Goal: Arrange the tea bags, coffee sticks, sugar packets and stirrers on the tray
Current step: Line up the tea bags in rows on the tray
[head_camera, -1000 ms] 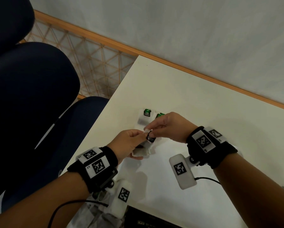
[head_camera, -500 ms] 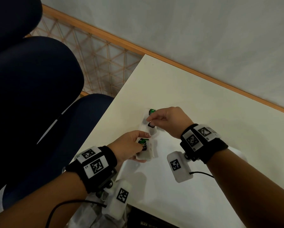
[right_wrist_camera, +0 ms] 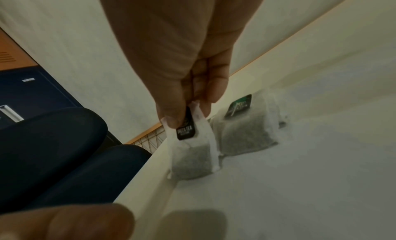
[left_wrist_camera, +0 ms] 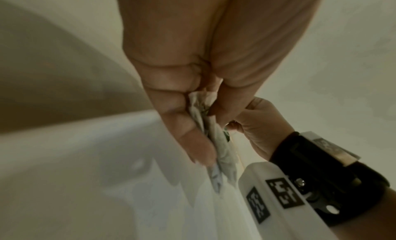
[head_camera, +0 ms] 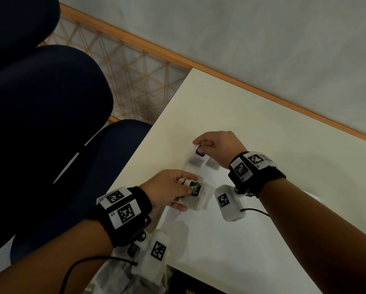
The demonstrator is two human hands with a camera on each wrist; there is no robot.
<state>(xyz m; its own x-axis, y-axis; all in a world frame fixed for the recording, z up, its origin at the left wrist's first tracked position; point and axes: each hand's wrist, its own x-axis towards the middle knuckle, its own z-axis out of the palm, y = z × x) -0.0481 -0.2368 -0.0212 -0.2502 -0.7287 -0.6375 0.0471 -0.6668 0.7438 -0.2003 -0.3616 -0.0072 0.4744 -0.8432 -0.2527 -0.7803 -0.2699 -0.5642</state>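
Note:
My right hand [head_camera: 199,145] pinches the black tag and top of a tea bag [right_wrist_camera: 190,157]. The bag hangs with its lower end on the white tray [head_camera: 241,251], near the far left corner. A second tea bag [right_wrist_camera: 246,133] with a dark green tag lies flat on the tray just to its right. My left hand [head_camera: 188,192] grips a small bundle of tea bags [head_camera: 193,200] nearer to me, a green tag showing on top. In the left wrist view the fingers [left_wrist_camera: 193,142] curl round the crumpled bags [left_wrist_camera: 222,157].
The tray sits by the left edge of the cream table [head_camera: 262,115]. A dark blue chair [head_camera: 39,124] stands just left of the table. A black box [head_camera: 194,285] and crumpled white wrapping [head_camera: 118,276] lie at the near edge.
My right hand has drawn one tea bag away from the bundle in my left hand and carried it to the far end of the tray. My left hand has barely moved.

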